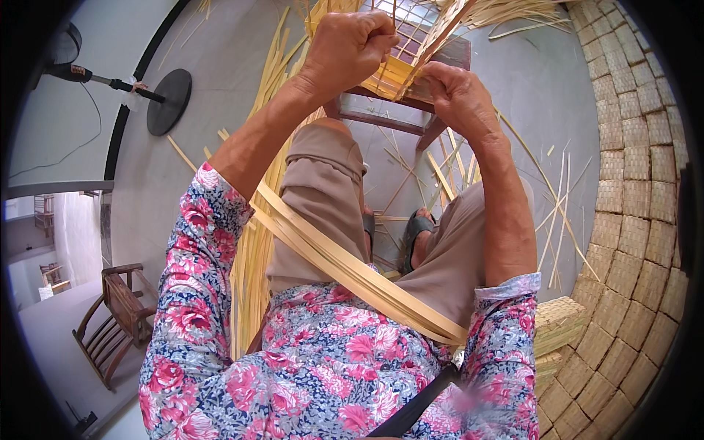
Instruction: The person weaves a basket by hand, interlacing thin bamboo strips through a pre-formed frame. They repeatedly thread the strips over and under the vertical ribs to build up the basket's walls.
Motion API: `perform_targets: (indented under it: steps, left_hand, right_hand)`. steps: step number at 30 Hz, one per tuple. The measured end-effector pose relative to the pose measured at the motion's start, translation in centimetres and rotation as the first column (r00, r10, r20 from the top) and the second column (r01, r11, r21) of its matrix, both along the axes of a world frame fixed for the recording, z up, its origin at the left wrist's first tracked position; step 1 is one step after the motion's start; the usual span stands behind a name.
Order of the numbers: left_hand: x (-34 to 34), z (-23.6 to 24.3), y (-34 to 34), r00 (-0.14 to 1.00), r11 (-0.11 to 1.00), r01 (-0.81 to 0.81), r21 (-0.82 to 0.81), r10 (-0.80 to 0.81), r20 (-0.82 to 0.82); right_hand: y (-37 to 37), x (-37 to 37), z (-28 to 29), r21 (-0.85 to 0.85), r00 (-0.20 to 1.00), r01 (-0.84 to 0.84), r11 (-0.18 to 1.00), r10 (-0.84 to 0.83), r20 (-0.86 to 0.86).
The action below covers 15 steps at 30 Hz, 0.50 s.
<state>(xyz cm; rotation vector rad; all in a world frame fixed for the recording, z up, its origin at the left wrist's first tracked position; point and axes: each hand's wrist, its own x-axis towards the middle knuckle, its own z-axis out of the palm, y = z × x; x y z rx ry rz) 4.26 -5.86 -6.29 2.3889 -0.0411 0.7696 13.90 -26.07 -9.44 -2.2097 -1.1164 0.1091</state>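
Note:
At the top, a partly woven bamboo basket (396,73) with open upright strips rests on a dark wooden stool (381,119). My left hand (352,48) is closed at its upper left, fingertips pinched on a thin strip. My right hand (462,95) is closed at the basket's lower right, thumb and fingers on its edge; what lies under the fingertips is partly hidden. A bundle of flat pale strips (352,276) lies diagonally across my lap.
Long loose strips (257,117) lie left of my leg, more scraps on the grey floor (565,132). Stacked woven blocks (620,235) line the right. At left are a black stand fan (169,101) and a wooden chair (121,308).

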Motion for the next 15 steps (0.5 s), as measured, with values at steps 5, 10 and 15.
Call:
perform_targets:
  steps: [5, 10, 15]
  left_hand:
    - [-0.2, 0.9, -0.5, 0.999, 0.994, -0.022, -0.105, 0.025, 0.027]
    - [-1.2, 1.1, -1.7, 0.974, 0.999, -0.036, 0.029, 0.028, 0.226]
    - [0.0, -1.7, -1.6, 0.988, 0.957, 0.132, 0.257, -0.148, 0.044]
  right_hand:
    - [0.1, -0.2, 0.3, -0.074, 0.997, 0.043, 0.996, -0.038, 0.067]
    - [-0.3, -0.1, 0.5, 0.005, 0.999, 0.040, 0.999, -0.040, 0.005]
    - [-0.7, 0.0, 1.2, 0.034, 0.999, -0.023, 0.999, 0.024, -0.037]
